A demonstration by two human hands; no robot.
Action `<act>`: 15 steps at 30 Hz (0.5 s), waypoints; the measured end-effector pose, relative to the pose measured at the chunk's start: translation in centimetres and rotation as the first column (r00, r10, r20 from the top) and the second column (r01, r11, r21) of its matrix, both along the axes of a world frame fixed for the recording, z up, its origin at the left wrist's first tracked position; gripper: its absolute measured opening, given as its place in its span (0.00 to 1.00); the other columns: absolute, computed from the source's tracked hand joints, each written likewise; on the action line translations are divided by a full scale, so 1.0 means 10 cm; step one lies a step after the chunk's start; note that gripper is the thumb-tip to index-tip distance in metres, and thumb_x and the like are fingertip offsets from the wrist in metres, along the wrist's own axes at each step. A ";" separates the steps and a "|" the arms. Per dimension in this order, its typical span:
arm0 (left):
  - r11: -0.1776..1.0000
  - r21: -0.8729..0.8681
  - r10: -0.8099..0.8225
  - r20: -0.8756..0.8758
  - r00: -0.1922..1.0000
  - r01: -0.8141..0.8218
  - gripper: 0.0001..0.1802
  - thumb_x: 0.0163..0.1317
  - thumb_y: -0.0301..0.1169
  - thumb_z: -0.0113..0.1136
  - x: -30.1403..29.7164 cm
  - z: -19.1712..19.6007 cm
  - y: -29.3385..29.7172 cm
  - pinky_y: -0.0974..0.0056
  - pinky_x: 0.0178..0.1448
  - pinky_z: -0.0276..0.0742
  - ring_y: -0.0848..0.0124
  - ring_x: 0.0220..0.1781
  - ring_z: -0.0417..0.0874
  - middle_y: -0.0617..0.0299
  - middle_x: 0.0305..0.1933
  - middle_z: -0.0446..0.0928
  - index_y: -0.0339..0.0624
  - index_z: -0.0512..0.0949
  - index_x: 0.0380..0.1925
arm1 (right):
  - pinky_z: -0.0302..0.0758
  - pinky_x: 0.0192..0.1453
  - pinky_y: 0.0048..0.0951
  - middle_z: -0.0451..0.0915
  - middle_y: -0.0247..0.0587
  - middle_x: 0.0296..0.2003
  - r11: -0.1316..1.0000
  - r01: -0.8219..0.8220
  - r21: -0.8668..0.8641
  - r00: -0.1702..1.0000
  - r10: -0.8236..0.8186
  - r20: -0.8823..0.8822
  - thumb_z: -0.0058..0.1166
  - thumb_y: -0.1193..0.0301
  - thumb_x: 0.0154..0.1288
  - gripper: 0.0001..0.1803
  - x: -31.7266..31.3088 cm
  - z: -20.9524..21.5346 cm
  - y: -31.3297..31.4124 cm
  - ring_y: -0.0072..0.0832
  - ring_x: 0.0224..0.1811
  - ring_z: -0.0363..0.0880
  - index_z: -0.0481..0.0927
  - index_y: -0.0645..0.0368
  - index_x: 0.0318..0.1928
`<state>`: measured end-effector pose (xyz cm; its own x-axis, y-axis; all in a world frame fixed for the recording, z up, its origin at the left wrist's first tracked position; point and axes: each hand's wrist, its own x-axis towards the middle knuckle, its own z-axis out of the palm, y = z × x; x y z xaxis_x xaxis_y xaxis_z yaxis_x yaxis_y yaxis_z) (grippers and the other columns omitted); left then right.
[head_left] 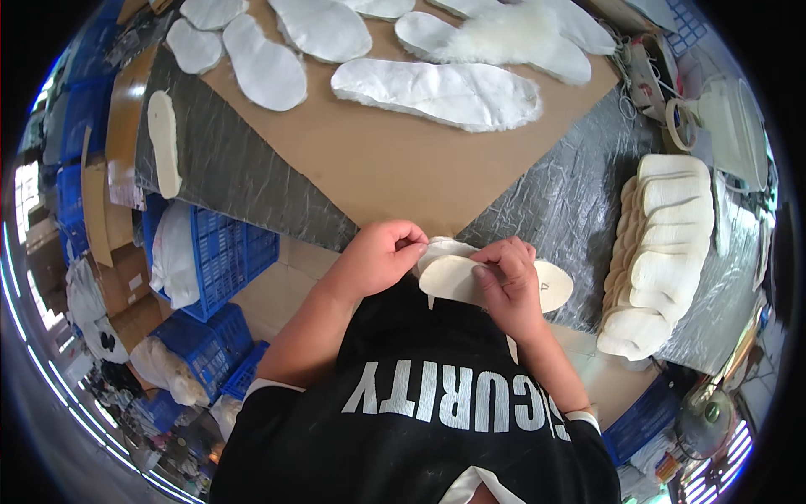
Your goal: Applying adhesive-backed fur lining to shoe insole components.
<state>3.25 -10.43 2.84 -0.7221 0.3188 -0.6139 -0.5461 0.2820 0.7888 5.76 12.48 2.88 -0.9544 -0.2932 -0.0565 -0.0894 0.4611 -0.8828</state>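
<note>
Two bare hands close on a cream insole (451, 280) at the counter's (537, 197) near edge.

Left of all the fingers, far off, a lone insole (165, 147) lies on the counter; the left hand (382, 254) has thumb and forefinger pinched together on the edge of a pale piece (449, 247), just behind the cream insole, and beyond the fingertips spreads a brown sheet (411, 172) bearing white fleecy insoles (437, 91); the cream insole runs crosswise, one rounded end toward the left fingers, the other pointing right and slightly toward the body; the right hand (514, 281) clamps its middle, thumb on top; well right of those fingers sits a cream stack (663, 244) of insoles.
</note>
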 end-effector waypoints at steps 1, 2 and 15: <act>1.000 -0.001 0.017 -0.002 1.000 -0.017 0.06 0.66 0.23 0.55 -0.01 0.00 0.00 0.72 0.37 0.74 0.81 0.32 0.78 0.65 0.32 0.80 0.32 0.79 0.36 | 0.61 0.51 0.36 0.78 0.31 0.31 0.999 0.032 -0.020 0.999 -0.031 0.022 0.61 0.79 0.54 0.08 0.00 0.00 0.01 0.32 0.38 0.73 0.79 0.54 0.35; 0.999 0.030 -0.012 -0.008 1.000 0.012 0.05 0.66 0.23 0.55 -0.03 0.00 0.00 0.72 0.38 0.74 0.81 0.34 0.77 0.65 0.32 0.80 0.32 0.79 0.37 | 0.61 0.52 0.35 0.78 0.30 0.32 0.997 0.064 -0.039 0.997 -0.062 0.045 0.60 0.79 0.55 0.08 -0.01 0.00 0.02 0.32 0.38 0.72 0.79 0.54 0.35; 0.984 0.168 -0.059 0.006 0.998 0.057 0.06 0.67 0.22 0.53 -0.12 0.10 0.07 0.71 0.40 0.73 0.81 0.35 0.76 0.66 0.33 0.79 0.32 0.79 0.38 | 0.61 0.55 0.32 0.77 0.31 0.31 0.968 0.206 -0.144 0.960 -0.171 0.223 0.58 0.78 0.60 0.05 0.06 -0.13 0.09 0.29 0.38 0.72 0.79 0.56 0.36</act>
